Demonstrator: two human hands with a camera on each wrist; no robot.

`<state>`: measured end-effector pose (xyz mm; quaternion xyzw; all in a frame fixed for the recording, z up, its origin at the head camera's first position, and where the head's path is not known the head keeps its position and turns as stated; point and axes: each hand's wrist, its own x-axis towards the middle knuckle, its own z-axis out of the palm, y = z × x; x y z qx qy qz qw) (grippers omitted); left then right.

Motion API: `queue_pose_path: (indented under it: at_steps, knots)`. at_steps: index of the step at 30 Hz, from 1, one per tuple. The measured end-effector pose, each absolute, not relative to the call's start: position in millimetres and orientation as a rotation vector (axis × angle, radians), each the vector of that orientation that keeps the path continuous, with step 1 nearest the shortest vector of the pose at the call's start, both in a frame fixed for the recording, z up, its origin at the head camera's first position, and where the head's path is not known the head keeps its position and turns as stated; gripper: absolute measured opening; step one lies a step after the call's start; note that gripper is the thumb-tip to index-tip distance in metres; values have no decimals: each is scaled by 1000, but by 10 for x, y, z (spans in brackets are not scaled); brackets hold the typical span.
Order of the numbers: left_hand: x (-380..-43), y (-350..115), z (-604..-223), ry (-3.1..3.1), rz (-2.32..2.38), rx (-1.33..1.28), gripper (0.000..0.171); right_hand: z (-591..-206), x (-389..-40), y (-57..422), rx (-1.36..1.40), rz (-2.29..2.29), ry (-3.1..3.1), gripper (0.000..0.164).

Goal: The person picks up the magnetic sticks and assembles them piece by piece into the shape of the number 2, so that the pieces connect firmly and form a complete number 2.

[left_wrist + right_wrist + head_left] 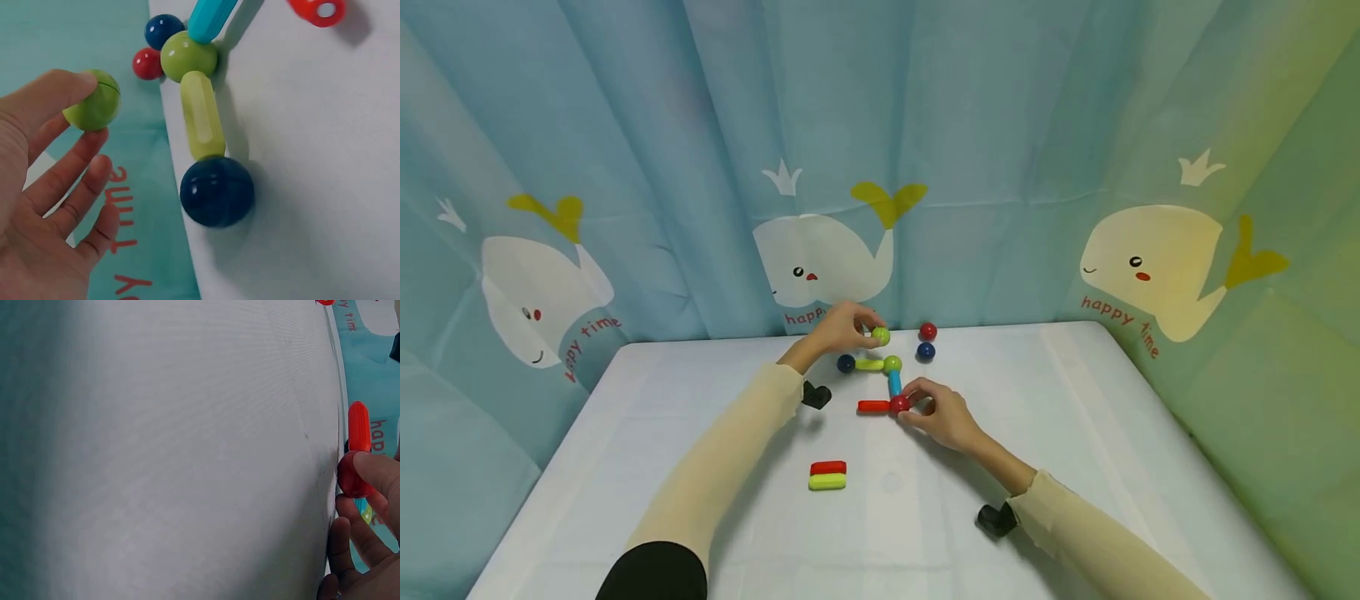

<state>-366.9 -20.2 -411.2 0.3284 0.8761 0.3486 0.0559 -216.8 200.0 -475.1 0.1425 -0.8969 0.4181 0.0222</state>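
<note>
Between thumb and fingers, my left hand (844,327) pinches a green ball (100,103) above the far edge of the table. My right hand (946,416) grips a red ball (898,405) at the near corner of a joined shape. A red stick (873,407) runs left from that ball, and a blue stick (895,382) runs from it to another green ball (892,364). From there a yellow-green stick (202,115) leads left to a dark blue ball (217,191). The right wrist view shows the thumb on the red ball.
Beyond the shape, a loose red ball (928,332) and a blue ball (926,352) lie near the table's back edge. Nearer the front, a red stick (828,467) and a yellow-green stick (827,482) lie side by side on the white table (1075,400). A whale-print curtain (1000,167) hangs behind.
</note>
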Motion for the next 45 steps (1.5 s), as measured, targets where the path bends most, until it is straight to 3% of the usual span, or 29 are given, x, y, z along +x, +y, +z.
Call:
queue_pose_path:
  at_steps: [27, 45]
  knots:
    - [-3133, -1007, -4029, 2665, 1035, 1077, 27, -4743, -2171, 2014, 416, 1292, -2818, 27]
    - [-2982, -1031, -4518, 2563, 1034, 1016, 25, -4746, -2192, 1989, 450, 1295, -2805, 27]
